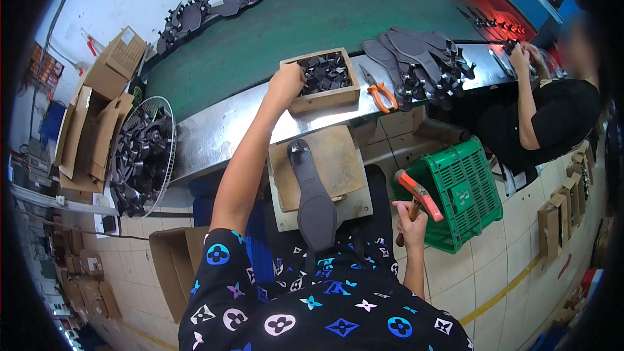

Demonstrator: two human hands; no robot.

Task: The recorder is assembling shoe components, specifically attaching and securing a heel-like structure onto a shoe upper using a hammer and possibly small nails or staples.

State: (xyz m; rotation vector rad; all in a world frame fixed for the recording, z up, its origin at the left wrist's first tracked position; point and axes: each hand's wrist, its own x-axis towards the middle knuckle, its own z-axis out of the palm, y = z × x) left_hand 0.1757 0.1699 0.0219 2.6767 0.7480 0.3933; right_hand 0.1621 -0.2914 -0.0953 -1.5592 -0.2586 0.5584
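Observation:
My left hand (287,83) is at the left wall of a wooden box (325,99), its fingers curled over the edge and the fingertips hidden. Inside that box lie many small black pieces (326,73), which look like heel tips. A hammer (416,196) with an orange-red head and a wooden handle is in my closed right hand (411,224), held up to the right of my lap. Between my arms, a dark shoe sole (314,201) with a small black heel at its far end lies across a worn work block (344,156); neither hand touches it.
Orange-handled pliers (381,94) and piled heeled soles (416,58) lie on the metal ledge beside a green conveyor belt (260,45). A wire basket of black heels (143,156) stands left; a green crate (458,195) is at right. A co-worker (552,110) sits far right.

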